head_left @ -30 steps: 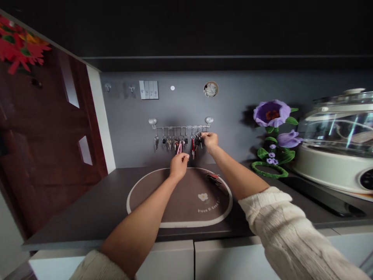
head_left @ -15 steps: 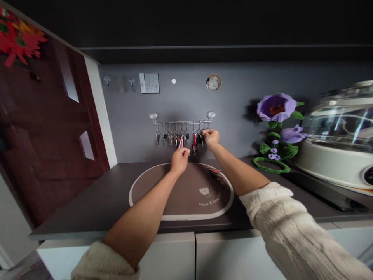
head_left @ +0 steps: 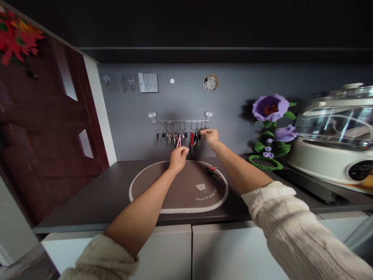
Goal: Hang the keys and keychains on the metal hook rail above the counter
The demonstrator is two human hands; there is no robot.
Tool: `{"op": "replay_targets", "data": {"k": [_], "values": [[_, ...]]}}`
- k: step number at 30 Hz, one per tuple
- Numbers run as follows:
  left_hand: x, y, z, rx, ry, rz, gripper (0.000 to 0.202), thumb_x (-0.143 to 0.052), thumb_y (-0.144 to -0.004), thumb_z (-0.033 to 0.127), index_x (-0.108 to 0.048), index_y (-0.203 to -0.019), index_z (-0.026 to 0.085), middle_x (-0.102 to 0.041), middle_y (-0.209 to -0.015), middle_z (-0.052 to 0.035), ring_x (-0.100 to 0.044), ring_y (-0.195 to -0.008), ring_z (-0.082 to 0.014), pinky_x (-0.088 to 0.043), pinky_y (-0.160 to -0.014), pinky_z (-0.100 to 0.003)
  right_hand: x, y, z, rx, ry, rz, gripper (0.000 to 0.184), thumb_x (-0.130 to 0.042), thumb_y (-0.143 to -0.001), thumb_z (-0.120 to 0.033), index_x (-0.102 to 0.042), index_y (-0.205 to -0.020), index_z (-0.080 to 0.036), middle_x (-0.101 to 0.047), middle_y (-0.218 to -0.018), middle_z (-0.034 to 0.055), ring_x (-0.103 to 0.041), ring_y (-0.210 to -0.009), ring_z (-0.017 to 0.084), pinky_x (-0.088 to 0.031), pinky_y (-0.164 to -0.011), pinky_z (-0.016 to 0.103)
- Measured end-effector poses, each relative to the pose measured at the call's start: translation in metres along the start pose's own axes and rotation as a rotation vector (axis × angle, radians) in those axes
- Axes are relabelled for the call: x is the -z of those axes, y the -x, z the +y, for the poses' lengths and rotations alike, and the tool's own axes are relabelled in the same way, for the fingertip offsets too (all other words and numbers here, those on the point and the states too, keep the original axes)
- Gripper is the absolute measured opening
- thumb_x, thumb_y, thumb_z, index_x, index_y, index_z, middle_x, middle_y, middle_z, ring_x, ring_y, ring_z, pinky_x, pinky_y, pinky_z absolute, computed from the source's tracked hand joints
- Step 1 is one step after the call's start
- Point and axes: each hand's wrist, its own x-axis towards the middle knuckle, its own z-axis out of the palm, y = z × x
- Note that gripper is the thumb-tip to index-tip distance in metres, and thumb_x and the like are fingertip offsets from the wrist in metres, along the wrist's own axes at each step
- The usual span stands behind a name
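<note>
A metal hook rail point(head_left: 180, 121) on the grey wall carries several bunches of keys point(head_left: 169, 136). My right hand point(head_left: 211, 137) is closed in a pinch at the rail's right end, at the ring of a bunch of dark keys point(head_left: 197, 136). Just left of that bunch hangs a red key holder point(head_left: 192, 138). Below the rail my left hand point(head_left: 178, 158) has its fingers pressed together near a pink strap point(head_left: 179, 140); whatever they hold, if anything, is hidden. Another bunch of keys point(head_left: 212, 170) with a red part lies on the brown mat point(head_left: 154, 186).
On the right stand purple felt flowers point(head_left: 271, 108), a white appliance with a clear cover point(head_left: 323, 155) and a dark flat slab point(head_left: 317, 188). A dark cabinet point(head_left: 186, 27) overhangs the counter point(head_left: 96, 190). At left is a reddish door point(head_left: 55, 147).
The view has shifted slightly, so the rail and counter things sit a little further left. Both hands keep nearly the same places by the keys.
</note>
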Motion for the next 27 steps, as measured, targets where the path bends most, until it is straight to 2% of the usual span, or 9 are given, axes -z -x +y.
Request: {"op": "replay_targets", "data": {"k": [8,12,19,23,27], "values": [[0.002,0.005,0.007,0.010,0.048,-0.051,0.019,-0.046,-0.074,0.026,-0.060,-0.077,0.014,-0.062,-0.070,-0.0037,-0.054,-0.063,-0.0114,-0.041,-0.062,-0.023,0.021,0.027,-0.016,-0.045,-0.122,-0.195,0.010,-0.060,-0.064,-0.023,-0.059,-0.065,-0.012,-0.060,-0.063,0.0017,-0.049,-0.052,0.006,-0.039,-0.053,0.019],[0.002,0.008,0.009,0.026,0.066,-0.076,0.017,-0.047,-0.073,0.025,-0.060,-0.076,0.014,-0.062,-0.071,-0.0033,-0.054,-0.064,-0.0111,-0.041,-0.063,-0.022,0.032,0.045,-0.017,-0.053,-0.106,-0.285,0.016,-0.062,-0.063,-0.027,-0.060,-0.070,-0.013,-0.061,-0.064,0.0017,-0.049,-0.053,0.005,-0.039,-0.053,0.019],[0.000,0.013,0.007,0.051,0.091,-0.123,0.017,-0.047,-0.073,0.024,-0.060,-0.076,0.013,-0.062,-0.072,-0.0033,-0.053,-0.063,-0.0108,-0.040,-0.062,-0.022,0.050,0.074,0.003,-0.071,-0.004,-0.378,0.021,-0.063,-0.059,-0.030,-0.059,-0.071,-0.012,-0.061,-0.064,0.0017,-0.048,-0.051,0.006,-0.035,-0.048,0.017],[-0.003,0.016,0.007,0.088,0.097,-0.166,0.016,-0.048,-0.072,0.024,-0.060,-0.073,0.013,-0.060,-0.067,-0.0024,-0.051,-0.061,-0.0106,-0.040,-0.060,-0.022,0.057,0.085,0.020,-0.098,0.139,-0.416,0.016,-0.062,-0.058,-0.026,-0.058,-0.065,-0.012,-0.052,-0.048,-0.0028,-0.041,-0.042,0.005,-0.033,-0.045,0.019],[-0.006,0.019,0.006,0.133,0.104,-0.223,0.015,-0.050,-0.070,0.024,-0.060,-0.074,0.013,-0.059,-0.064,-0.0015,-0.050,-0.058,-0.0101,-0.039,-0.058,-0.022,0.062,0.087,0.034,-0.099,0.340,-0.444,0.013,-0.061,-0.058,-0.025,-0.060,-0.063,-0.013,-0.053,-0.047,-0.0020,-0.044,-0.043,0.007,-0.035,-0.047,0.021]]}}
